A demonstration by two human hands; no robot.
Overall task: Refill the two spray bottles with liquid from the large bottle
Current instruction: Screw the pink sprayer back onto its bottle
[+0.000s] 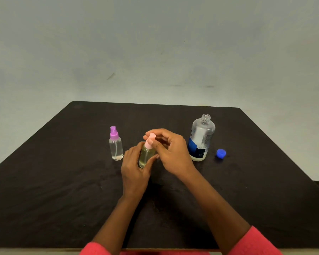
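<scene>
Pink plastic showed in the pinch of the right hand [170, 151], whose thumb and fingertips closed on the spray top [150, 139] of the yellowish spray bottle [145, 158], while the left hand [134, 168] curled round that bottle's body near the middle of the dark table [63, 181]. Its liquid looked pale yellow (the purple-topped spray bottle [116, 145], clear, stood upright just to the left, untouched). Right of the hands stood the large bottle [201, 138], open-necked, its blue cap [221, 153] lying beside it.
</scene>
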